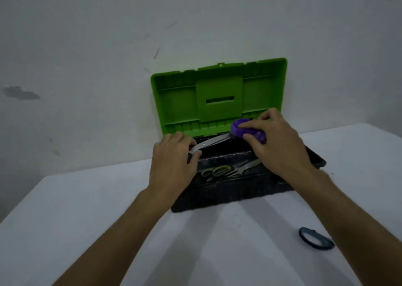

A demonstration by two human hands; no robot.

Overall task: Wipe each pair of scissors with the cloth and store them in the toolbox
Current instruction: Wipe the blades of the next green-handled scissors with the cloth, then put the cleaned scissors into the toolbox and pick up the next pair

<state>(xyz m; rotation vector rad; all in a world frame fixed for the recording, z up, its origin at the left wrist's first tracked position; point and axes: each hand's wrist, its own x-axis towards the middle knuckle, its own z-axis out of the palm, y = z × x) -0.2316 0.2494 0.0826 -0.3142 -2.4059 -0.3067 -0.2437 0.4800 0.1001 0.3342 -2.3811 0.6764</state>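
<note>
Your two forearms reach up from the bottom edge over the white table (108, 209), and just right of your right forearm a dark blue ring (316, 238) lies flat on the tabletop, well in front of the toolbox (228, 194).

You hold one pair of scissors (214, 141) above the open toolbox, near its back edge. Its long axis runs nearly level from left to right, rising a little toward the right. The silver blades point left and the purple handles sit at the right end. Your left hand (174, 166) pinches the blade end between thumb and fingers, which hide the tip. Your right hand (276, 142) curls over the purple handles, index finger laid across the top and thumb beneath.

Inside the toolbox, below the pair you hold, a second pair of scissors (230, 169) lies on the floor of the black base, its yellow-green handles to the left and its silver blades pointing right and slightly back.

The green lid (180, 103) stands upright behind the toolbox, close against the wall (87, 46). White tabletop lies open in front of the toolbox and to its left; to its right the table runs on to its far edge.
</note>
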